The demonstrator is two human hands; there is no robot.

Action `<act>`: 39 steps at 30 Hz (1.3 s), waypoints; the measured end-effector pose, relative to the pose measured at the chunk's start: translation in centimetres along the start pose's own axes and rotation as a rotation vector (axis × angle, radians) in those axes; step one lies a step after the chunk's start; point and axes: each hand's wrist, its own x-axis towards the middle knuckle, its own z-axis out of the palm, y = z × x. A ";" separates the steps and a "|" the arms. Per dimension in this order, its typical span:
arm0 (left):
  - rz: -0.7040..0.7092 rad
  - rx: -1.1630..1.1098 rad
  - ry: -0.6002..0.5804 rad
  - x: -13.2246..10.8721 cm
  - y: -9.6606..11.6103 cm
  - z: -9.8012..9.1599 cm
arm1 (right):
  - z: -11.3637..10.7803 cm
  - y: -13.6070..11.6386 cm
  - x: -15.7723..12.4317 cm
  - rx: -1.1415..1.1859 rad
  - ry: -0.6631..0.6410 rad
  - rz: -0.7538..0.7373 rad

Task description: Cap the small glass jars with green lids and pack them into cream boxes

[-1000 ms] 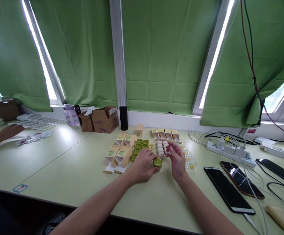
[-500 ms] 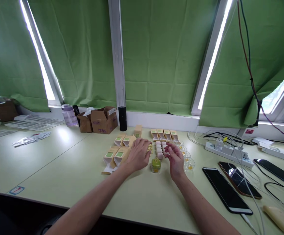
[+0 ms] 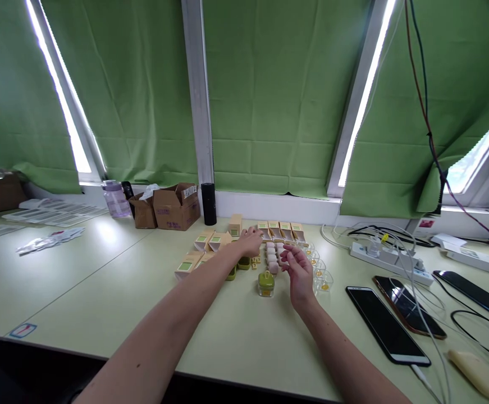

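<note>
My left hand [image 3: 251, 241] is at the far end of a group of small yellow pieces [image 3: 256, 261], close to the left carton in the back row. Its fingers are bent down and drawn together; their tips and anything in them are hidden. My right hand [image 3: 300, 274] is held palm inward with fingers loosely curled and apart, nothing visible in it. It partly covers rows of pale pink blocks [image 3: 273, 264] and clear cups with yellow centres [image 3: 324, 282]. Between my forearms stands a small clear jar with a green lid [image 3: 265, 283]. Green lids [image 3: 244, 262] show past my left forearm.
Open cartons stand at left [image 3: 187, 264] and in a back row [image 3: 285, 230]. Brown cardboard boxes [image 3: 177, 207], a black cylinder [image 3: 209, 204] and a purple bottle [image 3: 117, 199] line the wall. At right lie phones [image 3: 387, 324], a power strip [image 3: 391, 264] and cables.
My left hand has moved forward and slightly right, from beside the cartons to the far end of the yellow pieces, uncovering green lids. My right hand stays nearly in place. The view has shifted slightly.
</note>
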 end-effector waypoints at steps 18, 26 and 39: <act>-0.076 -0.038 0.002 2.1 -0.9 1.2 | 0.1 0.2 0.1 -0.057 0.003 -0.045; -0.036 -0.192 0.235 -0.2 -2.5 -0.6 | 0.1 -0.1 0.2 -0.100 -0.002 -0.077; 0.233 -0.039 0.426 -12.6 3.3 -1.0 | 0.8 -0.6 0.8 -0.159 -0.011 -0.008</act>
